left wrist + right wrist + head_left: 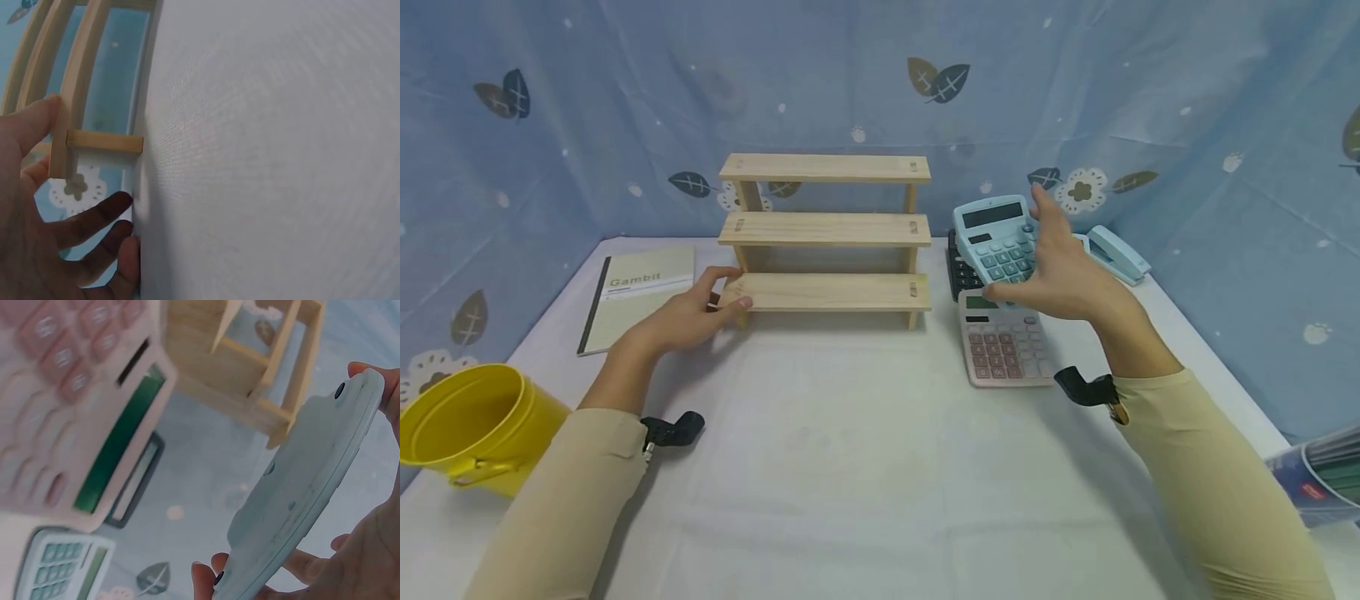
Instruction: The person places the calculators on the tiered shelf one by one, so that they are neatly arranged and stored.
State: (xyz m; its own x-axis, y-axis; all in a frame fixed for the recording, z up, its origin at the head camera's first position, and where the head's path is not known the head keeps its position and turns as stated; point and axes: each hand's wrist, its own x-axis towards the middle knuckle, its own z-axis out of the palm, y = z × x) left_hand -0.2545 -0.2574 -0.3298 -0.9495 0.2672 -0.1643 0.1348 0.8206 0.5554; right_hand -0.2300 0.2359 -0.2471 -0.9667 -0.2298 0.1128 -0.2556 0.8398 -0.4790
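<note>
- White cloth covers the table (pixel 850 467); its widest stretch runs between the forearms, from the shelf front toward the person.
- Near the left edge stands a yellow bucket (pixel 535 425); near the right edge, a container of dark sticks (pixel 1292 487).
- The pink calculator (pixel 1000 350) lies flat, screen end away from the person, partly beneath the lifted one.
- The light-blue calculator (pixel 996 237) is held above it, keys toward the head camera, screen end far and slightly left, long axis slanting near-right. The right hand (pixel 1067 275) grasps it by its edges, thumb at the near end.
- The left hand (pixel 681 321) pinches the lowest board's left end on the wooden shelf (pixel 823 229), whose long axis runs left to right, its three tiers rising away.
- A narrow gap parts shelf and calculators; a black calculator (pixel 958 271) lies behind the blue one.
- Left of the shelf lies a notebook (pixel 643 292); far right, another pale-blue device (pixel 1116 254).
- A blue patterned curtain (pixel 850 92) closes the back.
</note>
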